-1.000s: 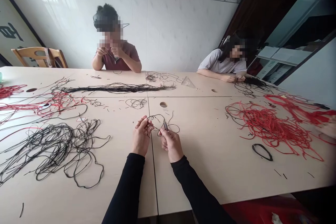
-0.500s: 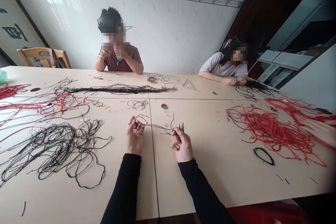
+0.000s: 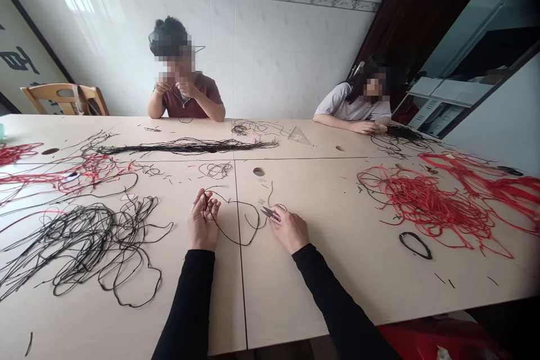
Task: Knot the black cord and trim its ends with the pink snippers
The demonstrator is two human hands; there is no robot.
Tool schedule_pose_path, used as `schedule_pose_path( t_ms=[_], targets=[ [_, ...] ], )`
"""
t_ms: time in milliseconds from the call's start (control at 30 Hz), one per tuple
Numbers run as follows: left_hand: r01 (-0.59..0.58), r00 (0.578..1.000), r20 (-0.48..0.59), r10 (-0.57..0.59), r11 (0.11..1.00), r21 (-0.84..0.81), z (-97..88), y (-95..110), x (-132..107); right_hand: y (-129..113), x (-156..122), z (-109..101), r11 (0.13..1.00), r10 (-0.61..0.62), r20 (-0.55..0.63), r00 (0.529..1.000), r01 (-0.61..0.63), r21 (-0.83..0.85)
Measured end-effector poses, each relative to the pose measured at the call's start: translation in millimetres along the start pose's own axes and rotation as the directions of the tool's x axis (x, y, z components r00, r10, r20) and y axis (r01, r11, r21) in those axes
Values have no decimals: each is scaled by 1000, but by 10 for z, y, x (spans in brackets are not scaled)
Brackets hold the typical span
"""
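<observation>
My left hand point(image 3: 204, 220), palm up with curled fingers, grips a thin black cord point(image 3: 228, 241). The cord loops down from the fingers over the table and curves up toward the right. My right hand point(image 3: 291, 229) is closed round small thread snips point(image 3: 267, 212), whose pointed metal blades face left toward the cord. A gap lies between the blade tips and my left hand. A thin strand of cord point(image 3: 270, 194) stands up just beyond the snips; I cannot tell whether my right fingers touch it.
Black cords point(image 3: 84, 236) lie tangled at left, with a red pile point(image 3: 430, 202) at right. A long black bundle point(image 3: 185, 146) stretches across the far table point(image 3: 337, 270). Two people sit opposite, one in a maroon shirt point(image 3: 202, 93), one with a light sleeve point(image 3: 337, 101).
The cord, earlier drawn fairly straight between my hands, now hangs in a loose loop. The snips have turned from pointing up to pointing left. Another person's hand at far right has left view.
</observation>
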State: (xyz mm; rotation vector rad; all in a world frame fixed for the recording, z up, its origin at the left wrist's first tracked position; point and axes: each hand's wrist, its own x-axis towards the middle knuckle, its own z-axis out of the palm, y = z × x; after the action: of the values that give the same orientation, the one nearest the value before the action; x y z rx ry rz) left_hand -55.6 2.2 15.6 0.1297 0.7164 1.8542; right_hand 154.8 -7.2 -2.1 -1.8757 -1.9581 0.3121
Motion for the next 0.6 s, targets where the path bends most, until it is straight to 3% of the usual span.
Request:
schedule_pose_path(
  t_ms=[167,367,600],
  targets=[
    [-59,998,0,59,994,96,-37,-35,11,16,-53,-4,999,16,-14,1000,-16,36],
    [-106,994,38,100,973,204,-55,-75,-47,28,-178,-33,964,-209,13,978,204,173],
    [-143,989,98,115,922,360,-43,-117,-92,93,-236,-11,963,-221,39,974,212,163]
  ],
)
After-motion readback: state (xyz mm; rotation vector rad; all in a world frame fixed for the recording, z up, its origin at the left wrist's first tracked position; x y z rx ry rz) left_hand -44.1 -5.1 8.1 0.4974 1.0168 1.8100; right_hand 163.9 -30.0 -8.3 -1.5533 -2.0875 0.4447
